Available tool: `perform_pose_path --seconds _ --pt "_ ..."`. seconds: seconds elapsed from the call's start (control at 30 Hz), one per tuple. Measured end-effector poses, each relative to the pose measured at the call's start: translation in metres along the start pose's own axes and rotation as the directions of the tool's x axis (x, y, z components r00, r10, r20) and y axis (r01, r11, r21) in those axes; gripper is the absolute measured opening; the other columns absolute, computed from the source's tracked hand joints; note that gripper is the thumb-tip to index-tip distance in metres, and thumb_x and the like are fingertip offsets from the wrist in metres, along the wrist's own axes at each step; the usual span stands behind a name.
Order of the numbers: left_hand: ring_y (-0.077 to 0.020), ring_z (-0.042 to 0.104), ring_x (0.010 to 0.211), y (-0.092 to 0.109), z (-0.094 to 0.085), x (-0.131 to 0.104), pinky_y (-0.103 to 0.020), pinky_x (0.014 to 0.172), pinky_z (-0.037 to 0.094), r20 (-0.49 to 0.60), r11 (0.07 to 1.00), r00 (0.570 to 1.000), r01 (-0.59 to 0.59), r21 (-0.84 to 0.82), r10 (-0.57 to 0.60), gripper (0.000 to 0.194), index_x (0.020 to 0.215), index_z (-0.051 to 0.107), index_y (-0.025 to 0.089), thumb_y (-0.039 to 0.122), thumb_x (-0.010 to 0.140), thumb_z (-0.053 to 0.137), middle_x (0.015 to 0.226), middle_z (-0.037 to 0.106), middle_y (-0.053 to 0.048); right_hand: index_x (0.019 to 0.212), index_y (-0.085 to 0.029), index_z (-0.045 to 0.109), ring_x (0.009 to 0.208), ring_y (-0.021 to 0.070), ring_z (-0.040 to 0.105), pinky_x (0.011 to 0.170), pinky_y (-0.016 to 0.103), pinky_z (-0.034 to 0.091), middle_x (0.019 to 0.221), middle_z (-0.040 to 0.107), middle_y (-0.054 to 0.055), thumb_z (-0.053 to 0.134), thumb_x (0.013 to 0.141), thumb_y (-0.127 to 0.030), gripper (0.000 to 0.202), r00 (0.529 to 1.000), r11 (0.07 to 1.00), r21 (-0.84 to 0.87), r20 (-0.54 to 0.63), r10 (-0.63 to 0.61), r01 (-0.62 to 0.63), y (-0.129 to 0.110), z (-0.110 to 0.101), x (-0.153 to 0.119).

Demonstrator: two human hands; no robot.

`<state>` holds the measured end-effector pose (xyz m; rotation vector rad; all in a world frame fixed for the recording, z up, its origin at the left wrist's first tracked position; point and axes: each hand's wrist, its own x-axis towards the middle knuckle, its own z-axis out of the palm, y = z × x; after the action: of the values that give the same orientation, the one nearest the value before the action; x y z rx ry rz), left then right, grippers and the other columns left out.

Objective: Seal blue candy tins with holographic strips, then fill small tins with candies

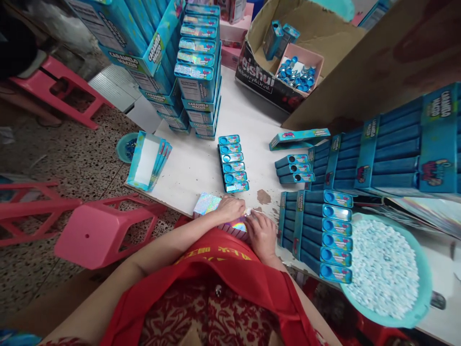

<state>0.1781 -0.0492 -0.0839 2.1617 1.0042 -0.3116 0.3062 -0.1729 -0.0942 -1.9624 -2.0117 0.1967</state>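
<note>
The shiny iridescent pack [207,204] lies at the near edge of the counter [196,168], directly under the left hand [231,210] and just left of the right hand [261,233], whose fingers touch its right end. The left hand's fingers are curled and close together; the right hand's are bent and slightly spread. I cannot tell whether either pinches anything, as the fingertips are hidden.

Six blue tins [233,166] stand in a row just beyond the hands. To the right, three tins [294,169] sit on the far side of a bundle of six tins [317,235], which lies beside one teal basin [385,269] of pale pieces. Two tins [281,41] stand in the far cardboard box [259,79].

The far-left stacked cartons [200,105] read "CARAMELO MACIZO"; the cardboard box shows "eishui" and "Drink". The red apron [216,250] bears yellow characters, too distorted to read.
</note>
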Motion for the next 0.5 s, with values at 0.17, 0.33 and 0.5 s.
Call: perform_pose_path --seconds 0.17,0.33,0.5 --pt "-0.0239 0.061 0.094 -0.005 0.003 0.002 -0.036 0.089 0.038 -0.039 0.997 0.999 0.002 -0.081 -0.005 0.032 0.089 0.065 0.014 0.027 0.091 0.036 0.092 0.069 -0.011 0.077 -0.021 0.060 0.075 0.0186 0.055 0.070 0.031 0.039 0.075 0.064 0.004 0.050 0.089 -0.027 0.016 0.995 0.967 0.238 0.043 0.086 -0.094 -0.001 -0.021 0.011" --pt "-0.0167 0.059 0.100 -0.003 0.001 -0.018 -0.027 0.086 0.043 -0.085 0.731 0.977 -0.203 -0.651 0.195 0.031 0.112 0.057 0.015 0.031 0.091 0.039 0.109 0.065 -0.007 0.072 -0.020 0.055 0.062 0.0136 0.054 0.062 0.026 0.042 0.066 0.058 -0.001 0.060 0.082 -0.036 0.019 0.926 0.719 0.596 0.128 0.356 -0.359 -0.007 -0.048 0.034" --pt "-0.0102 0.055 0.058 -0.007 -0.007 -0.040 -0.022 0.061 0.044 -0.008 0.573 0.999 -0.035 -0.819 0.050 0.024 0.076 0.054 0.016 0.035 0.087 0.045 0.060 0.055 0.003 0.069 -0.019 0.055 0.061 0.0128 0.051 0.061 0.026 0.042 0.064 0.056 -0.002 0.064 0.075 -0.039 0.023 0.852 0.500 0.736 0.202 0.482 -0.457 -0.018 -0.040 0.061"
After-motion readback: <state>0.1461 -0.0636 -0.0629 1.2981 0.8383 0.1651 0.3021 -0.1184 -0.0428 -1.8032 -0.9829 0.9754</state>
